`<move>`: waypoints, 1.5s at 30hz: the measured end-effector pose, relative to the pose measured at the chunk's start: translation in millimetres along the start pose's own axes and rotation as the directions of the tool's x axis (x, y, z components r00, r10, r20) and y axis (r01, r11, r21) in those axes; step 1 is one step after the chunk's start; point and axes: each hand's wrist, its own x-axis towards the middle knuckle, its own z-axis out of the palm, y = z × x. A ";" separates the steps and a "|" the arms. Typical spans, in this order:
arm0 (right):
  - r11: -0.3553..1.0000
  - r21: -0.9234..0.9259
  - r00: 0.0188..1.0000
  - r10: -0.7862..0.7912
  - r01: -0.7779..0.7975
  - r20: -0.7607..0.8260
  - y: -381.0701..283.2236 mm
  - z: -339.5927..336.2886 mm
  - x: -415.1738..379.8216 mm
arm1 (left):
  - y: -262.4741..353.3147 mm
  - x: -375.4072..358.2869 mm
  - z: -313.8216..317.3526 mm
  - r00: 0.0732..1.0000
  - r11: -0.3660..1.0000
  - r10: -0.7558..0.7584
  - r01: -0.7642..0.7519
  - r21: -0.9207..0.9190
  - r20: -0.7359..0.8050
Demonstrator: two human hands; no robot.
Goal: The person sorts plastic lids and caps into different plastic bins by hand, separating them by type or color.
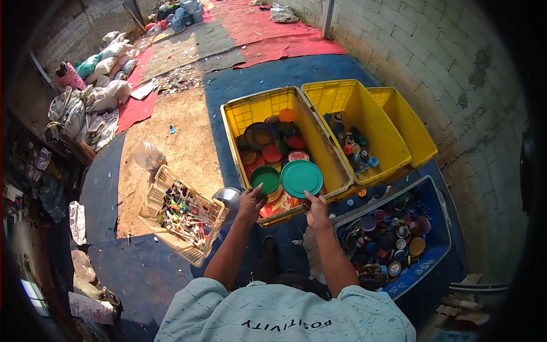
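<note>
My left hand (pixel 252 202) is closed on the near rim of a dark green round lid (pixel 265 179), its hollow side facing up. In my right hand (pixel 317 208) is a larger teal round lid (pixel 301 178), gripped at its lower edge. Both lids are side by side above the near end of a yellow crate (pixel 336 165). Inside that crate lie several colourful lids and shallow dishes, among them a red lid (pixel 272 153) and an orange piece (pixel 286 115). The lids in my hands hide part of the pile.
Two more yellow crates (pixel 393 149) stand to the right, one holding small caps. A blue bin (pixel 444 239) of mixed lids sits at lower right. On the left are a cream basket (pixel 196 253) of small plastic pieces and stacked sacks (pixel 114 50). A block wall (pixel 456 68) bounds the right.
</note>
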 end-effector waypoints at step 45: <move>0.981 -0.009 0.925 -0.183 0.191 -0.334 -8.3 -431.4 -469.6 | -364.3 -303.5 180.4 0.768 0.669 -0.490 0.026 0.743 0.413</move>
